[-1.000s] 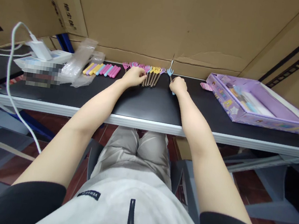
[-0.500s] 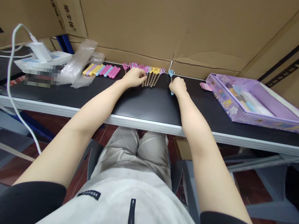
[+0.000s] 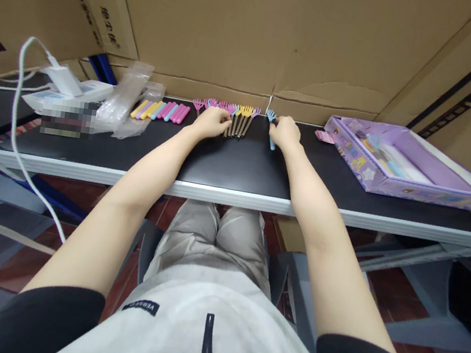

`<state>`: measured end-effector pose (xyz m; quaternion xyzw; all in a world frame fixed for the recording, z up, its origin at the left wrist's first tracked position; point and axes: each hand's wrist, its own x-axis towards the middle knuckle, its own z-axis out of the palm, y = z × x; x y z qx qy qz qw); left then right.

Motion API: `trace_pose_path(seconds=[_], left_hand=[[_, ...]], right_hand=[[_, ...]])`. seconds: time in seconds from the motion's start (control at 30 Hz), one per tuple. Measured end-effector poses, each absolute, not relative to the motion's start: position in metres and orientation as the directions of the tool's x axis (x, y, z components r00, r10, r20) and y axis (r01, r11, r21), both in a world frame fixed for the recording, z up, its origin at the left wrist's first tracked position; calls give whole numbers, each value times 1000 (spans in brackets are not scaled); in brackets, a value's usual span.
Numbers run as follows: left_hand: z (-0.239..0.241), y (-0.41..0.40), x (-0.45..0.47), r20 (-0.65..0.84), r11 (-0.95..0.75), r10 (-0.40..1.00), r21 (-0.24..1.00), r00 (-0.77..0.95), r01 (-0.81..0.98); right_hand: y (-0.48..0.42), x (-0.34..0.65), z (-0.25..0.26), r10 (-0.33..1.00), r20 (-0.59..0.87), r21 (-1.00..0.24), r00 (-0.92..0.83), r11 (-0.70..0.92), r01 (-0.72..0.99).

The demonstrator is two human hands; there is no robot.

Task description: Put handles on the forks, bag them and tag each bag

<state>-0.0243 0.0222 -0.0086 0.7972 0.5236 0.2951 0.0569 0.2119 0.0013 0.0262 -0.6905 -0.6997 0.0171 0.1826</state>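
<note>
The single fork (image 3: 271,115) is light blue; the row of forks (image 3: 240,116) mixes pink, yellow and purple heads on dark handles. The table (image 3: 237,165) is black, the box (image 3: 396,184) lilac.

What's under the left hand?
The left hand covers part of a row of small forks; pink and yellow heads show beyond it. Handles beneath the palm are hidden.

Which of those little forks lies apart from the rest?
The blue fork beside the right hand; the other forks lie packed together by the left hand.
</note>
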Motion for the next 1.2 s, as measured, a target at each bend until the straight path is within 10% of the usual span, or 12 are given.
trace_pose_path(seconds=[0.33,1.0,1.2], left_hand=[[-2,26,-41,423,-335,892,385,159,860],[47,-27,-120,276,397,693,626,-666,672],[48,-44,-139,189,181,930,509,-315,842]], right_hand=[[4,212,24,967,253,-311,-14,95,946],[7,213,20,970,239,-303,-47,121,945],[7,212,21,970,237,-298,-51,122,947]])
